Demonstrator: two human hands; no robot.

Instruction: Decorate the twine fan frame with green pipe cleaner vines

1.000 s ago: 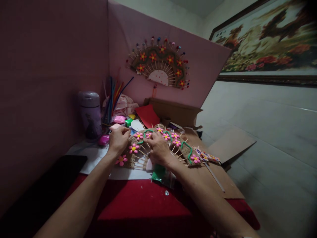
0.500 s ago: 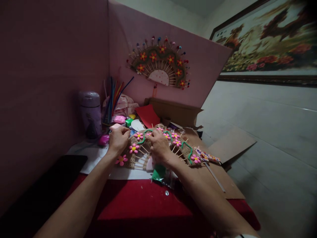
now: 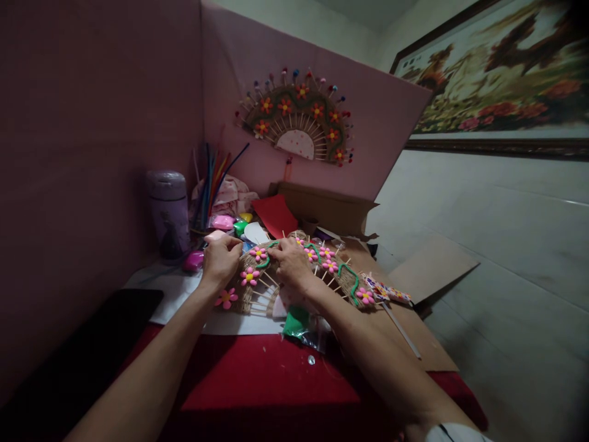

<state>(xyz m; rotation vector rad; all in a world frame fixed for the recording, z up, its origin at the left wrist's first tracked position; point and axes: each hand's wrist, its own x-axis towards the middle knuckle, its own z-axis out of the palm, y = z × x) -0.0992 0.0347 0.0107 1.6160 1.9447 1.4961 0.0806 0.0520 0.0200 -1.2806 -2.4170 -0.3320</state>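
Fan [image 3: 347, 286]: pink flowers [image 3: 250, 277] on, green trim [image 3: 356, 283] partial, left end lacks it. Left hand [image 3: 221, 263] pinched, right hand [image 3: 292, 263] curled on fan; can't tell grips.

A twine-woven stick fan [image 3: 343, 279] lies arched edge away on the table [image 3: 267, 380], bearing pink, apparently clay flowers [image 3: 250, 276] (some yellow-centred) and wavy green trim [image 3: 354, 283].

Red-covered table [image 3: 267, 387] beneath white paper [image 3: 230, 324] and brown cardboard [image 3: 426, 345]

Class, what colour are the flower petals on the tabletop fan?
The petals are pink, best seen in the head view.
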